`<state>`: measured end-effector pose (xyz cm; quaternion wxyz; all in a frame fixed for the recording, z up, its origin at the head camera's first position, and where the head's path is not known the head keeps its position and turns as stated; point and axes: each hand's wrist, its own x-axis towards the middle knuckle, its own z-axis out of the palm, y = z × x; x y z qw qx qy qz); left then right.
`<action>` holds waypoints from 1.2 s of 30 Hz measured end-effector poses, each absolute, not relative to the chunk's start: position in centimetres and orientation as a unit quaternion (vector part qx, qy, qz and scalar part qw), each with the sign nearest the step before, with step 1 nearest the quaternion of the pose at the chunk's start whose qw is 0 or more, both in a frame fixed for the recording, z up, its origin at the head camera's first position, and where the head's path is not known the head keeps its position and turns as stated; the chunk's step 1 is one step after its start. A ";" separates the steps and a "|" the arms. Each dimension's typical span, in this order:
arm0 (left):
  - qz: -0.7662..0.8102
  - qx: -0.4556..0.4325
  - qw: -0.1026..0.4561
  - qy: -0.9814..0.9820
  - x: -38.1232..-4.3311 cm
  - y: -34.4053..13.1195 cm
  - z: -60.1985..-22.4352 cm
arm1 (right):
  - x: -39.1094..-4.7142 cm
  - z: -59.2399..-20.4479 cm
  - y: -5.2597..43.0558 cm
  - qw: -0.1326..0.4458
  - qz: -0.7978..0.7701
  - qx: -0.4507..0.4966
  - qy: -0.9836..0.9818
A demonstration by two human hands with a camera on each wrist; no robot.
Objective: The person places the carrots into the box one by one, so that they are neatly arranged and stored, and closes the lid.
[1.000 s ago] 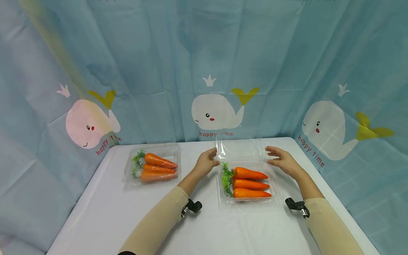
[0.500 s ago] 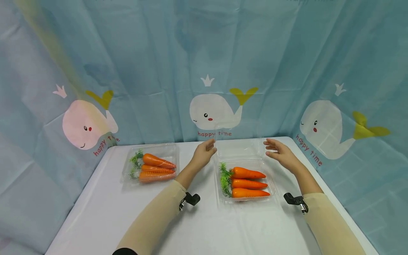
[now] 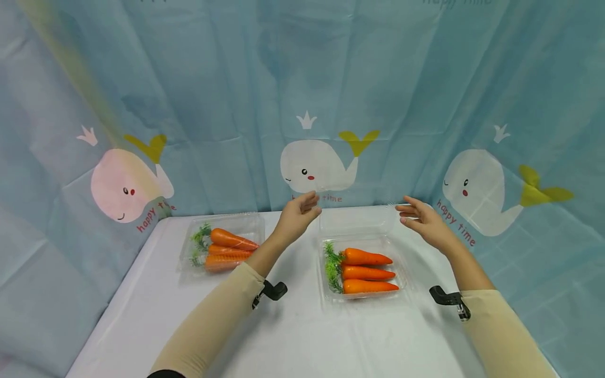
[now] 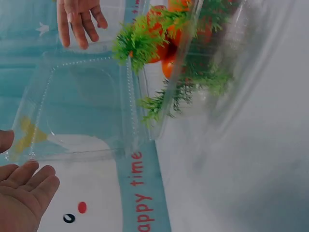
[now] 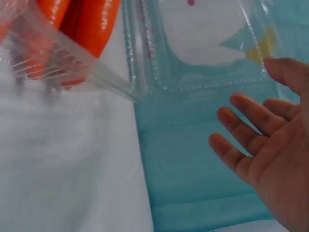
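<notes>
A clear plastic clamshell box [image 3: 326, 300] stands open at centre right of the table in the head view. Three orange carrots [image 3: 370, 272] with green tops lie in its base. Its see-through lid [image 3: 357, 224] rises at the back, its outline faint; the left wrist view shows the lid [image 4: 87, 104] more plainly. My left hand [image 3: 294, 219] is raised at the lid's left edge, thumb and fingers loosely apart; whether they touch it I cannot tell. On the other side my right hand [image 3: 427, 224] is spread by the lid's right edge, thumb near its corner in the right wrist view.
A second clear box [image 3: 189, 265], its lid down, lies at the table's left with several carrots [image 3: 231, 247] inside. The white table [image 3: 302, 336] backs onto a blue curtain [image 3: 217, 105] printed with whales. Black wrist mounts [image 3: 273, 290] sit on both sleeves.
Both hands have risen along the sides of the lid, the right one also drifting slightly outward. The lid's outline appears to have tilted. The carrots in both boxes stay put.
</notes>
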<state>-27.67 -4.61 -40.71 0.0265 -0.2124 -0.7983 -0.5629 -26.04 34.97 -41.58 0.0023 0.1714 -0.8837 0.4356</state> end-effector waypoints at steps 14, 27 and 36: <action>-0.556 -0.182 0.064 -0.808 -22.1 -4.0 -39.6 | -21.0 -37.7 34.6 0.006 0.364 0.159 -0.918; -0.572 -0.141 0.080 -0.804 -19.3 -3.0 -41.5 | -18.0 -39.1 34.0 0.067 0.361 0.085 -0.926; -0.574 -0.123 0.085 -0.805 -18.3 -2.7 -41.9 | -17.1 -39.7 34.0 0.058 0.370 0.074 -0.924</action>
